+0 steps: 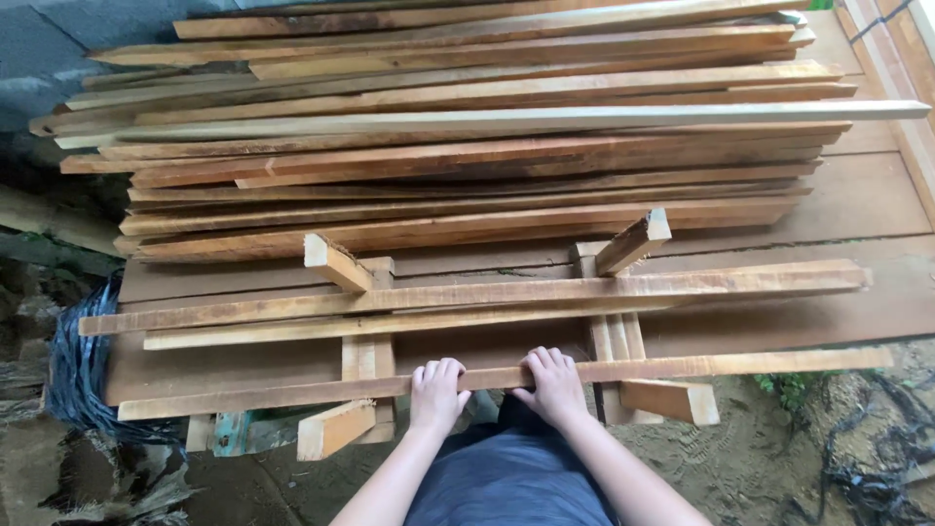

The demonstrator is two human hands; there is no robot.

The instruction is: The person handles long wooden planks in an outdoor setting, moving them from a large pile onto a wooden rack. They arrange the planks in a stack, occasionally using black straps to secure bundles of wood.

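A long thin wooden slat (682, 367) lies crosswise over two wooden support frames, nearest to me. My left hand (435, 392) and my right hand (554, 383) both curl over this slat near its middle, fingers wrapped on its top edge. Two more long slats (487, 292) lie side by side on the same supports just beyond. The left support (365, 356) and right support (616, 336) each have short angled end pieces sticking up.
A big stack of long wooden slats (467, 127) lies on wide boards (867, 195) behind the supports. A coil of black strapping (83, 375) sits at the left. Bare dirt ground (769, 458) with black scraps lies at the right.
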